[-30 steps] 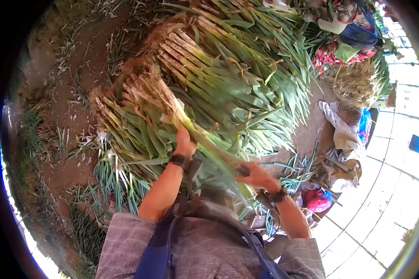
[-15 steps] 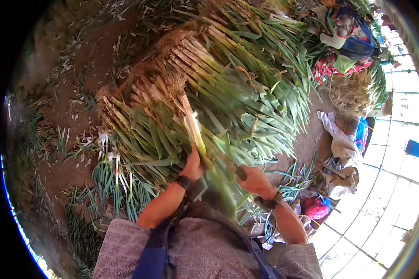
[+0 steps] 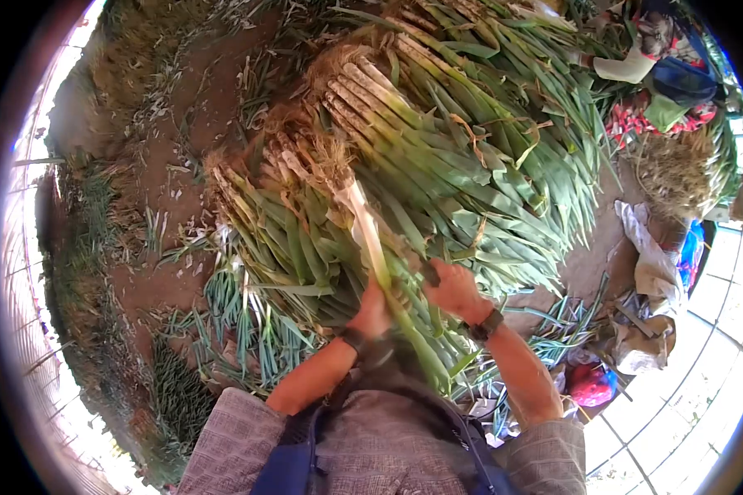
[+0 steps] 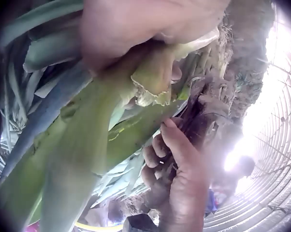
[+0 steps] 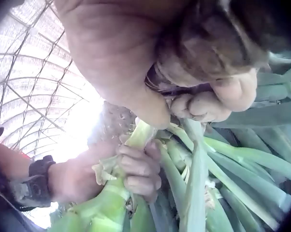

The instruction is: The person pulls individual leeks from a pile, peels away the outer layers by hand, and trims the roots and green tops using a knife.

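Note:
My left hand [image 3: 374,312] grips a leek [image 3: 366,224] around its green part; the white shank and hairy roots point up and away. In the right wrist view the left fingers curl round the pale green stalk [image 5: 108,205], which has torn leaf edges. My right hand [image 3: 458,293] is just right of the stalk. Seen from the left wrist, the right hand [image 4: 184,176] has its thumb and fingers curled on dark brown material [image 4: 197,104]; whether this is peeled leaf cannot be told. The right hand [image 5: 136,53] is above the left in the right wrist view.
Piled leeks [image 3: 470,173] lie beyond both hands, roots to the upper left. Small green onions [image 3: 260,318] lie at left on brown soil [image 3: 153,289]. Sacking [image 3: 648,330] and a pink bag [image 3: 590,384] are at right, with another person [image 3: 677,66] at upper right.
The leek has swung more upright, its roots moving right in the head view. My left hand has moved right and down; my right hand has drawn closer to the left.

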The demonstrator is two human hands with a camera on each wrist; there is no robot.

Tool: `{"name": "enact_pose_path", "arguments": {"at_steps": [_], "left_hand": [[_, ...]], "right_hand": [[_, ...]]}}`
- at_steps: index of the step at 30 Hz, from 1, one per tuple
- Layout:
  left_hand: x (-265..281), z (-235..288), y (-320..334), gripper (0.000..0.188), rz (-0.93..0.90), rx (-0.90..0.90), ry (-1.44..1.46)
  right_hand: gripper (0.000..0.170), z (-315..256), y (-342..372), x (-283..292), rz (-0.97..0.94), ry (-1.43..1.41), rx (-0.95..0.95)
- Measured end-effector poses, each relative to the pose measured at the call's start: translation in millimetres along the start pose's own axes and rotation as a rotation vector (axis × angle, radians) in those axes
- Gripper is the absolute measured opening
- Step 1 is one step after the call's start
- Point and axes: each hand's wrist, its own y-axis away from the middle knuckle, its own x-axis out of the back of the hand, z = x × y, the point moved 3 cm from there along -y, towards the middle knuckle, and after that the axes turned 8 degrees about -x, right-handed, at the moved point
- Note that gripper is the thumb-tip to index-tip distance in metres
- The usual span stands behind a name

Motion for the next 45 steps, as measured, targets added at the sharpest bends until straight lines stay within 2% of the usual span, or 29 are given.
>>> {"name": "enact_pose_path", "arguments": {"at_steps": [6,9,10,15,17,18,20,21,23,26,27,28,29,30,32,33,34,35,37,38,39,40,42,43,44,45], "left_hand": [[-8.9,1.5,3.0,0.059,0.065,-0.026,-0.036],[-10.1,-1.0,2.3,0.06,0.122,0.015,-0.065],[-12.0,-1.7,2.3,0.06,0.105,-0.006,-0.052],[-22.9,-3.0,1.6,0.062,0.03,-0.069,-0.03],[-31.7,-2.2,6.7,0.053,0.182,-0.029,-0.033],[-24.4,-4.2,3.6,0.053,0.188,-0.027,-0.034],[-10.8,-11.1,-7.3,0.037,-0.019,0.008,0.023],[-14.3,-10.6,-5.9,0.037,-0.016,0.01,0.022],[-22.1,-12.2,-1.6,0.022,-0.012,-0.002,0.021],[-42.1,-12.7,8.2,0.027,0.084,-0.007,-0.141],[-37.7,-13.4,6.3,0.027,0.085,0.0,-0.14],[-35.9,-12.5,2.5,0.028,0.011,-0.036,-0.009],[-34.1,-12.5,0.0,0.029,-0.063,-0.073,0.125],[-39.4,-10.4,0.9,0.029,-0.064,-0.069,0.129],[-47.2,3.6,0.4,0.029,0.166,-0.157,0.097],[-46.1,10.0,-0.3,0.027,-0.004,-0.165,0.083],[-43.8,13.8,2.4,0.027,0.0,-0.162,0.084],[-43.1,17.2,3.3,0.027,0.021,-0.153,0.038],[-53.2,25.2,1.9,0.027,0.03,-0.147,-0.003],[-55.7,30.2,3.2,0.026,0.092,-0.204,-0.033],[-57.3,35.7,5.8,0.027,0.157,-0.258,-0.064],[-49.0,38.6,1.8,0.027,0.156,-0.254,-0.065],[-18.9,51.1,-18.3,0.032,0.116,-0.472,-0.953],[-37.7,64.8,-14.1,0.04,0.004,-0.859,-1.033],[-33.5,68.6,-22.6,0.049,0.347,-0.429,-0.714],[-23.5,75.5,-33.2,0.055,0.427,-0.662,-1.094]], "right_hand": [[0.029,-4.7,-14.7,13.5,-0.103,-0.058,0.042],[0.029,-4.0,-24.5,9.8,-0.066,-0.079,0.013],[0.029,-4.1,-28.2,9.8,-0.017,-0.119,0.012],[0.031,2.2,-41.6,15.6,-0.044,-0.08,0.058],[0.031,3.6,-43.3,21.5,-0.034,-0.089,0.089],[0.031,2.7,-45.3,25.1,-0.077,-0.08,0.112],[0.032,5.3,-49.5,25.7,-0.12,-0.071,0.137],[0.032,8.0,-51.6,24.7,-0.091,-0.106,0.116],[0.033,15.9,-50.2,23.9,-0.066,-0.139,0.09],[0.032,13.8,-42.7,31.5,0.01,-0.134,0.171],[0.031,10.1,-37.1,40.2,-0.081,-0.159,0.147],[0.03,9.8,-32.6,44.8,-0.173,-0.18,0.123],[0.03,12.6,-29.2,45.2,-0.175,-0.174,0.117],[0.028,15.4,-25.4,44.2,-0.173,-0.18,0.107],[0.027,24.7,-19.8,35.7,-0.164,-0.185,0.1],[0.026,32.9,-13.6,22.3,-0.21,-0.166,0.117],[0.026,33.8,-4.5,15.5,-0.257,-0.148,0.133],[0.025,36.8,2.5,12.1,-0.252,-0.218,0.055],[0.027,38.6,12.4,12.8,-0.21,-0.253,0.027],[0.03,40.1,15.0,13.2,-0.174,-0.297,-0.002],[0.027,40.5,18.8,16.1,-0.235,-0.334,-0.109],[0.027,45.7,22.2,9.5,-0.233,-0.335,-0.112],[0.025,63.0,30.8,-8.7,-0.194,-0.406,-0.111],[0.026,63.9,34.5,-11.3,-0.193,-0.367,-0.105],[0.026,66.2,36.6,-13.5,-0.185,-0.365,-0.118],[0.026,67.9,39.2,-15.4,-0.192,-0.397,-0.097]]}}
